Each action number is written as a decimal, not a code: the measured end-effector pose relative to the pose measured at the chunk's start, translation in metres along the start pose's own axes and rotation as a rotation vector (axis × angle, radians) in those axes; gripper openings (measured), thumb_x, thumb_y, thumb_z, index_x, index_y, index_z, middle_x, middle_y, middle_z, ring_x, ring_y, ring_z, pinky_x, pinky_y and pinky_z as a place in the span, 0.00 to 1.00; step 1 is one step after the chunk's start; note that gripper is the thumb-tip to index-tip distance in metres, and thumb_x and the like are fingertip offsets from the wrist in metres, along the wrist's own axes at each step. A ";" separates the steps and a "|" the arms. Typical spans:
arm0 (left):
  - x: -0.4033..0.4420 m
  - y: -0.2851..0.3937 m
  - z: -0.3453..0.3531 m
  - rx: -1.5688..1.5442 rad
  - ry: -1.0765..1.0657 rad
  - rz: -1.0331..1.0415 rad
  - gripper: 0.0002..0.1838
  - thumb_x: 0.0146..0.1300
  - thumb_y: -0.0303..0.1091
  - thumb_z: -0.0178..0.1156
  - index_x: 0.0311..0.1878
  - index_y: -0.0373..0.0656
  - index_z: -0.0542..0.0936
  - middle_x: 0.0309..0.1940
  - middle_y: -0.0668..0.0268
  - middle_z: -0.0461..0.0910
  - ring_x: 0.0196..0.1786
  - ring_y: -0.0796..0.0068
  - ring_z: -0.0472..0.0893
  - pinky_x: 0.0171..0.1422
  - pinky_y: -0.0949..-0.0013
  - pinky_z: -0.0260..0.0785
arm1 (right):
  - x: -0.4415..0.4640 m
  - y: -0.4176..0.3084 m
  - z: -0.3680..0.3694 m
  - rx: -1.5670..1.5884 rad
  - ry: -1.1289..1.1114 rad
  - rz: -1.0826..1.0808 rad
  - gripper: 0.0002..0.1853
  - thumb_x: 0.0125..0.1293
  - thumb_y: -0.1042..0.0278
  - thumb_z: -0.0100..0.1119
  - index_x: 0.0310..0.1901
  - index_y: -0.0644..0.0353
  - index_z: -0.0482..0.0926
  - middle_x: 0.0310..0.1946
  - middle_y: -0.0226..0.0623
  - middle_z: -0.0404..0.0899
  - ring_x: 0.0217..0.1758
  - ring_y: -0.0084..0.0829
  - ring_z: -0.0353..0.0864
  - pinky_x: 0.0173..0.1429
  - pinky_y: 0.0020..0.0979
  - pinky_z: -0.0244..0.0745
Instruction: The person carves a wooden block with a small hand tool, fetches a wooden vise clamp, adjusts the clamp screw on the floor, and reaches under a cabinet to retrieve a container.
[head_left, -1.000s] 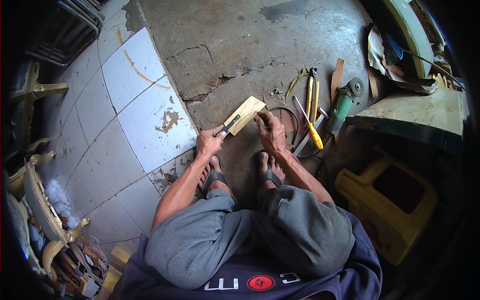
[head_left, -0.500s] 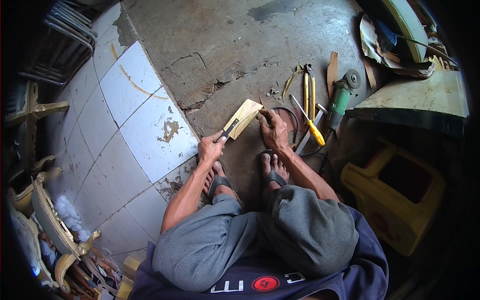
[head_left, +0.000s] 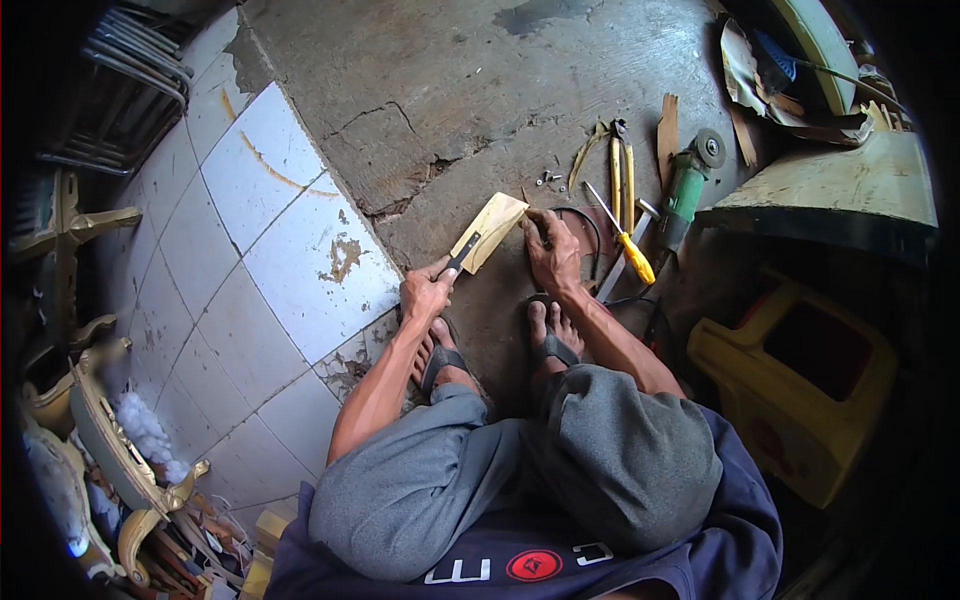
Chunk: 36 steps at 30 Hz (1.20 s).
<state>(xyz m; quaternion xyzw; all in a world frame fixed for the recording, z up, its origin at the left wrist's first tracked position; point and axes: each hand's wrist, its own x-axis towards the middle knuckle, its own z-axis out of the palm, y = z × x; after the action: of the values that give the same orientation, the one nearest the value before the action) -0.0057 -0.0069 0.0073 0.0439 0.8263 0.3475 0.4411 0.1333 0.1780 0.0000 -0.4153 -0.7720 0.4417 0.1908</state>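
Observation:
A pale wooden block [head_left: 497, 224] lies slanted over the concrete in front of my feet. My left hand [head_left: 427, 291] is closed around a short, dark flat bar [head_left: 462, 252] that rests along the near end of the block. Whether its fingers also grip the wood, I cannot tell. At the far right end of the block, my right hand [head_left: 553, 250] has its fingers bent and bunched together beside the corner. What they pinch, if anything, is too small to make out.
Right of my right hand lie a yellow-handled screwdriver [head_left: 634, 256], long-handled yellow cutters [head_left: 622, 180], a hammer [head_left: 640, 225] and a green angle grinder [head_left: 686, 190]. Small metal pieces [head_left: 548, 178] are scattered nearby. A yellow plastic stool [head_left: 735, 375] stands at right. White tiles [head_left: 290, 200] cover the left.
The view has shifted slightly. My right fingers have moved a little at the block's far end, and the dark bar lies in nearly the same place under my left hand.

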 end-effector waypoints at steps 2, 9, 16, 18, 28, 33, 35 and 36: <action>0.002 -0.001 0.001 -0.006 -0.005 -0.017 0.21 0.66 0.36 0.65 0.62 0.44 0.83 0.27 0.67 0.83 0.22 0.80 0.77 0.29 0.73 0.72 | 0.004 0.000 -0.002 0.004 0.007 -0.004 0.13 0.71 0.62 0.62 0.52 0.59 0.81 0.38 0.52 0.82 0.41 0.52 0.83 0.48 0.45 0.78; 0.000 0.003 0.000 -0.007 -0.008 -0.005 0.21 0.67 0.35 0.65 0.62 0.44 0.83 0.27 0.68 0.83 0.23 0.81 0.77 0.29 0.73 0.72 | -0.013 -0.005 0.002 -0.074 -0.111 -0.059 0.12 0.71 0.64 0.61 0.52 0.58 0.81 0.38 0.52 0.81 0.43 0.53 0.83 0.47 0.46 0.78; -0.001 -0.001 -0.001 -0.022 -0.006 -0.008 0.21 0.67 0.36 0.65 0.63 0.45 0.83 0.27 0.67 0.83 0.22 0.80 0.77 0.29 0.73 0.73 | 0.006 -0.002 -0.001 -0.026 0.013 -0.037 0.12 0.71 0.65 0.61 0.52 0.60 0.81 0.40 0.51 0.84 0.44 0.49 0.85 0.49 0.42 0.79; 0.001 0.000 0.001 -0.032 -0.008 -0.022 0.21 0.67 0.36 0.65 0.63 0.45 0.83 0.27 0.67 0.83 0.22 0.80 0.77 0.29 0.72 0.73 | 0.006 -0.001 -0.004 -0.022 0.012 -0.041 0.12 0.71 0.65 0.61 0.52 0.60 0.80 0.39 0.51 0.83 0.43 0.52 0.84 0.47 0.44 0.79; 0.001 0.000 0.001 -0.001 0.000 -0.018 0.21 0.67 0.36 0.66 0.63 0.44 0.83 0.26 0.67 0.84 0.22 0.79 0.77 0.29 0.73 0.72 | -0.018 -0.005 0.008 -0.032 -0.075 -0.123 0.12 0.71 0.66 0.61 0.52 0.61 0.82 0.39 0.50 0.83 0.43 0.47 0.84 0.50 0.41 0.79; 0.005 -0.002 0.002 -0.029 -0.003 0.011 0.22 0.67 0.36 0.66 0.63 0.44 0.82 0.27 0.66 0.84 0.21 0.80 0.77 0.28 0.73 0.72 | -0.002 0.001 -0.004 -0.027 0.010 -0.074 0.12 0.71 0.66 0.62 0.53 0.59 0.81 0.40 0.51 0.83 0.44 0.51 0.84 0.49 0.44 0.78; 0.005 -0.006 0.002 -0.019 -0.013 -0.009 0.22 0.67 0.35 0.66 0.63 0.44 0.82 0.27 0.66 0.84 0.22 0.80 0.77 0.28 0.73 0.72 | 0.001 0.003 -0.007 -0.030 0.012 -0.061 0.13 0.70 0.65 0.62 0.53 0.59 0.82 0.40 0.51 0.83 0.44 0.51 0.84 0.49 0.44 0.78; 0.004 -0.006 0.001 -0.006 -0.006 -0.013 0.19 0.67 0.36 0.65 0.61 0.52 0.84 0.25 0.68 0.83 0.24 0.79 0.79 0.29 0.72 0.75 | 0.004 0.003 -0.005 -0.025 0.014 -0.050 0.13 0.70 0.65 0.62 0.53 0.59 0.82 0.40 0.51 0.83 0.44 0.51 0.84 0.49 0.44 0.78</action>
<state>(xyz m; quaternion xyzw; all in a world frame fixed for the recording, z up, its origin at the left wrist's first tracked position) -0.0060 -0.0088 0.0002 0.0381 0.8242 0.3469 0.4459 0.1357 0.1851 0.0001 -0.4013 -0.7863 0.4242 0.2020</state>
